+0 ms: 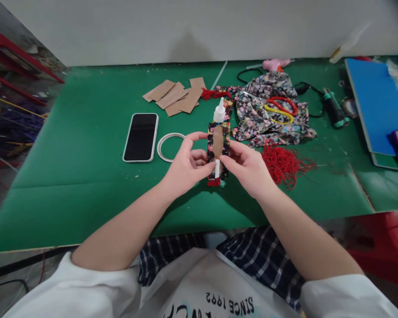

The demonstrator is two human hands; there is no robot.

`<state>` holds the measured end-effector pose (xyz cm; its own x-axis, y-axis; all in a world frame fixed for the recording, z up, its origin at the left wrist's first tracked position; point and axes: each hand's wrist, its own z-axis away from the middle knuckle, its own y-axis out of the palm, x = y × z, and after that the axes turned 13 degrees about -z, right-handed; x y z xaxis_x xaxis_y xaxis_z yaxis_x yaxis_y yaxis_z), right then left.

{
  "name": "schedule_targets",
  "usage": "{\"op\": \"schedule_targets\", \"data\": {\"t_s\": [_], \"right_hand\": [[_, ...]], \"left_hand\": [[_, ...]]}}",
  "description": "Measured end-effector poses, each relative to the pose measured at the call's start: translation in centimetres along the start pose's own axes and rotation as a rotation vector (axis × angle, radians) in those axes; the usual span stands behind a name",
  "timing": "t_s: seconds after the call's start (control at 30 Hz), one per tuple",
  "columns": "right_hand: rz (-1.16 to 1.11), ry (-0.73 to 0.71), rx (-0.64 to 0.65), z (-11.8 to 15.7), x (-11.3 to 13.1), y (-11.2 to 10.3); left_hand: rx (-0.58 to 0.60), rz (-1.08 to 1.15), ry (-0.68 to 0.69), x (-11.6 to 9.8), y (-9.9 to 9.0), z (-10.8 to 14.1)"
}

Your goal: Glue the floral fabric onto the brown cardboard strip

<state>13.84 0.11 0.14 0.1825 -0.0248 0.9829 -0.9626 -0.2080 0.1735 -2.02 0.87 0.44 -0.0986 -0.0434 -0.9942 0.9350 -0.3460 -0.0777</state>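
A small cardboard piece (218, 143), its edges wrapped in dark floral fabric, is held between my two hands above the table. My left hand (195, 161) grips its left edge, the thumb near a short white strip (217, 168) on its lower part. From the right, my right hand (243, 163) pinches the other edge, thumb tip on the front close to the strip. Red material (214, 182) shows at the bottom end. Just beyond the piece, a bottle with a white nozzle cap (220, 110) is partly hidden.
A phone (141, 138), a white ring (166, 148) and several cardboard pieces (175, 95) lie left. To the right are floral fabric (252, 110), scissors (280, 110) and red yarn (281, 165). A pink glue gun (275, 65) and blue board (374, 106) lie farther off.
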Motion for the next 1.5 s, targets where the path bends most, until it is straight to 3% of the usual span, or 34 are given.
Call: {"op": "schedule_targets", "data": {"t_s": [0.37, 0.53, 0.87, 1.5], "right_hand": [[0.040, 0.010, -0.021, 0.16, 0.00, 0.26], [0.007, 0.036, 0.032, 0.07, -0.06, 0.04], [0.019, 0.070, 0.035, 0.10, -0.36, 0.02], [0.052, 0.051, 0.068, 0.21, -0.52, -0.06]], "left_hand": [[-0.009, 0.007, -0.015, 0.20, 0.02, -0.18], [-0.034, -0.018, -0.007, 0.30, -0.09, -0.19], [0.040, 0.004, 0.016, 0.57, -0.21, -0.29], [0.019, -0.110, 0.045, 0.62, -0.39, -0.12]]}}
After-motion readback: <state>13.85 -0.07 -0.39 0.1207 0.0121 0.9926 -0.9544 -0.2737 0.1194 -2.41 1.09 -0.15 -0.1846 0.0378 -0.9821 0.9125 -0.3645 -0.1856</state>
